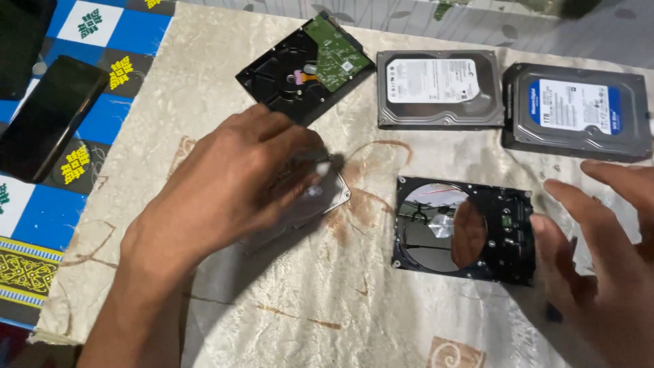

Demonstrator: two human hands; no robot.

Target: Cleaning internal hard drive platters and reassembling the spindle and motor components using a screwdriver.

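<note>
- There is one view only, from a camera worn on the person's head, so no second view shares the scene.
- It looks steeply down and forward onto the tabletop (327, 300), whose far edge runs along the top of the frame.
- It sits close: the left hand (238, 187) fills the middle left, and the right hand (603, 252) is cut off at the lower right.
- The forearms enter from the bottom edge, nearest the lens.
</note>
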